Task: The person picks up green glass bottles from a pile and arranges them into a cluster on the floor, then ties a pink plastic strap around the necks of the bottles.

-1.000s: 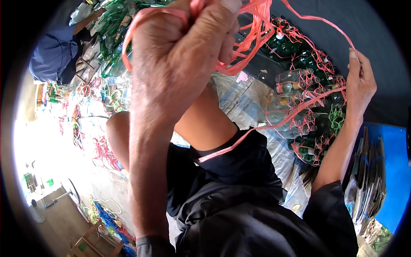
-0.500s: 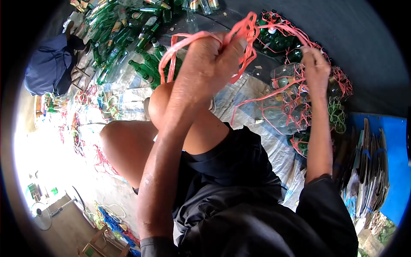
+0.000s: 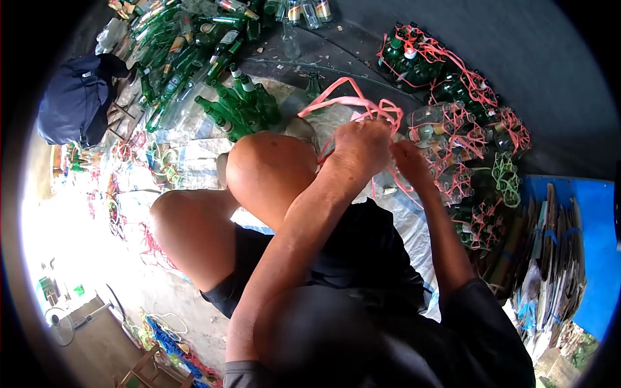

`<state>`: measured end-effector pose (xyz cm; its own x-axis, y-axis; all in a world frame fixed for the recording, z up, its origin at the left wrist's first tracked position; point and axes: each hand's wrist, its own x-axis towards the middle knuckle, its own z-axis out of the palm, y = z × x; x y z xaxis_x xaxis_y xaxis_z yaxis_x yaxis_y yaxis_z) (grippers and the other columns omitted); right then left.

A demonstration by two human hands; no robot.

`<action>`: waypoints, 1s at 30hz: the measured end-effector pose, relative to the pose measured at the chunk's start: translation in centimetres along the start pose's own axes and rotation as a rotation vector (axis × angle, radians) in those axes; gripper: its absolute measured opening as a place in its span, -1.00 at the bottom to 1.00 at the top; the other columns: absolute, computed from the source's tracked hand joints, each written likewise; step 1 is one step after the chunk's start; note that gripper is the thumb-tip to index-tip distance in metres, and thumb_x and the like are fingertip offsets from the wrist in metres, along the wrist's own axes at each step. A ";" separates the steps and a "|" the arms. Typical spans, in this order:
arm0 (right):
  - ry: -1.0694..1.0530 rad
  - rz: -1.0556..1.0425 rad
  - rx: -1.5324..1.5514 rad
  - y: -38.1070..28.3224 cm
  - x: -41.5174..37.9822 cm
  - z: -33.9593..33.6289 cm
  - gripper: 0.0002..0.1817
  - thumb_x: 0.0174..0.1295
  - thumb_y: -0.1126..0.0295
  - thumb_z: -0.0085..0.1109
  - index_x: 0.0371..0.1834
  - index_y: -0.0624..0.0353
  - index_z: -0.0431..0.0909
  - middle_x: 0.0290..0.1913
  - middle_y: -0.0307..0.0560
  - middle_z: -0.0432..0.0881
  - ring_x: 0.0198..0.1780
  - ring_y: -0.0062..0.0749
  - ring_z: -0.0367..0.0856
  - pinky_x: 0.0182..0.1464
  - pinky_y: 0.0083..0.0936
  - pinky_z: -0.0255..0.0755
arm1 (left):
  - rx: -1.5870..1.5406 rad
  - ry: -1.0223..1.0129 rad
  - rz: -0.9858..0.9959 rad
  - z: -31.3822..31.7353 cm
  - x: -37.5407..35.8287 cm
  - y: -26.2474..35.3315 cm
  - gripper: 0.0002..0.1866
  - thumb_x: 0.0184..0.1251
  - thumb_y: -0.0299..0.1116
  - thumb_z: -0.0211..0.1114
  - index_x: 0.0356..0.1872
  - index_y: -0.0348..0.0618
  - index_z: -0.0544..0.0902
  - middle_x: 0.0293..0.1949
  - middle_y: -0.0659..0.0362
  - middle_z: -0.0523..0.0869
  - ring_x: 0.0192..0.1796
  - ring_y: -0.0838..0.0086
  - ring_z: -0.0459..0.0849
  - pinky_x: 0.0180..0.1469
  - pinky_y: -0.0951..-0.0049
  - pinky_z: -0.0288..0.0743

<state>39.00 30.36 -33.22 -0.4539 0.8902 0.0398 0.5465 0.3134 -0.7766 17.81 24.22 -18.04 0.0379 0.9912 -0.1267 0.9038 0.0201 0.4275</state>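
Note:
A bunch of pink plastic twine [image 3: 345, 101] loops up and to the left from my left hand [image 3: 363, 147], whose fingers are closed around it. My right hand [image 3: 409, 160] is closed close beside the left, at the twine's right side; a pink strand hangs below the two hands. The right fingertips are partly hidden, but they look pinched on the twine. Just right of my hands stand clear glass bottles [image 3: 430, 123] bound in groups with pink twine. To the left, beyond my knees, several green bottles [image 3: 242, 97] stand together.
A large heap of green bottles [image 3: 178, 64] lies at the upper left. Tied green bottles [image 3: 414, 61] stand by the dark wall. A dark blue bag [image 3: 76, 100] rests on a stool at far left. Stacked flattened cardboard [image 3: 546, 258] leans against a blue panel [image 3: 596, 258] at right.
My hands were apart with twine stretched between them; now they are close together. The left has moved right and down, the right down and left. The twine bunch moved with them.

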 end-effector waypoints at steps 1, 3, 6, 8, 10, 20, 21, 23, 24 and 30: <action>-0.043 0.006 -0.003 0.2 -0.4 0.2 -0.81 0.54 0.34 0.27 -0.15 0.24 0.73 -0.24 0.11 0.81 -0.20 0.03 0.82 -0.14 -0.17 0.63 | 0.011 -0.016 -0.002 0.1 -0.1 0.0 -0.70 0.44 -0.32 0.29 0.08 -0.24 0.72 -0.06 -0.13 0.89 0.01 -0.09 0.90 0.08 -0.07 0.76; -0.092 0.054 -0.012 2.2 -0.9 1.3 -0.86 0.53 0.38 0.26 -0.12 0.21 0.71 -0.14 0.13 0.81 -0.11 0.08 0.83 -0.10 -0.10 0.65 | 0.034 -0.049 -0.004 0.0 -0.3 -0.2 -0.66 0.43 -0.34 0.28 0.14 -0.25 0.69 0.00 -0.13 0.89 0.06 -0.08 0.89 0.14 -0.06 0.75; -0.148 0.012 -0.063 4.2 -1.8 2.5 -0.81 0.53 0.33 0.25 -0.17 0.23 0.70 -0.21 0.13 0.78 -0.17 0.00 0.79 -0.12 -0.11 0.64 | -0.059 -0.043 -0.009 -0.3 -0.4 -1.0 -0.65 0.43 -0.32 0.30 0.15 -0.25 0.68 0.06 -0.13 0.88 0.13 -0.08 0.87 0.19 -0.07 0.73; -0.108 0.033 0.003 4.9 -2.4 3.4 -0.69 0.55 0.23 0.24 -0.27 0.25 0.67 -0.40 0.04 0.71 -0.34 -0.18 0.72 -0.21 -0.17 0.60 | -0.047 -0.033 -0.020 -0.4 -0.5 -1.3 -0.64 0.43 -0.30 0.32 0.15 -0.26 0.66 0.06 -0.13 0.87 0.15 -0.08 0.86 0.21 -0.07 0.71; -0.104 0.066 0.039 5.5 -2.8 4.0 -0.66 0.55 0.19 0.26 -0.27 0.26 0.66 -0.44 0.03 0.70 -0.38 -0.23 0.71 -0.24 -0.19 0.59 | -0.036 -0.020 -0.022 -0.5 -0.8 -1.3 -0.64 0.43 -0.28 0.33 0.13 -0.26 0.66 0.05 -0.13 0.87 0.14 -0.09 0.86 0.21 -0.08 0.70; 0.117 -0.021 -0.101 3.9 -2.4 1.5 -0.60 0.37 0.40 0.45 0.22 0.21 0.60 -0.01 0.25 0.73 -0.03 0.18 0.80 0.01 -0.02 0.68 | -0.198 0.175 0.037 0.2 -1.6 -1.1 -0.76 0.49 -0.28 0.28 -0.10 -0.27 0.71 -0.14 -0.20 0.83 -0.01 -0.18 0.84 0.06 -0.12 0.71; 0.128 0.016 -0.073 2.8 -2.1 0.5 -0.61 0.37 0.41 0.45 0.20 0.22 0.60 -0.02 0.23 0.74 -0.04 0.14 0.81 0.01 -0.05 0.69 | -0.219 0.201 0.048 0.2 -1.6 -1.1 -0.76 0.50 -0.28 0.27 -0.13 -0.28 0.71 -0.18 -0.21 0.83 -0.04 -0.19 0.84 0.04 -0.13 0.72; 0.128 0.008 0.022 0.6 -1.4 -1.1 -0.68 0.42 0.44 0.41 0.18 0.23 0.64 -0.01 0.21 0.76 -0.02 -0.02 0.83 0.02 -0.13 0.70 | -0.251 0.179 0.036 0.0 -1.5 -0.8 -0.74 0.52 -0.27 0.24 -0.09 -0.26 0.75 -0.18 -0.22 0.84 -0.04 -0.19 0.86 0.07 -0.15 0.72; 0.127 0.006 0.069 -0.5 -1.2 -1.9 -0.72 0.45 0.46 0.39 0.17 0.23 0.66 -0.01 0.20 0.77 -0.01 -0.11 0.84 0.02 -0.18 0.71 | -0.268 0.167 0.029 -0.2 -1.5 -0.6 -0.72 0.53 -0.26 0.22 -0.07 -0.25 0.76 -0.18 -0.22 0.85 -0.04 -0.19 0.86 0.08 -0.16 0.72; -0.052 0.370 0.877 -9.9 -0.6 -4.6 -0.46 0.77 -0.05 0.07 0.26 0.25 0.73 0.11 -0.15 0.84 0.10 -0.43 0.78 0.25 -0.36 0.62 | -0.446 0.131 0.094 -0.5 -1.4 0.2 -0.59 0.65 -0.13 0.17 -0.17 -0.33 0.76 -0.24 -0.27 0.85 -0.07 -0.25 0.86 0.06 -0.17 0.73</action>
<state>37.11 28.21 -22.67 -0.4006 0.8606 -0.3146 -0.0508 -0.3637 -0.9301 17.71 22.95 -17.29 0.0307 0.9990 0.0320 0.6267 -0.0442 0.7780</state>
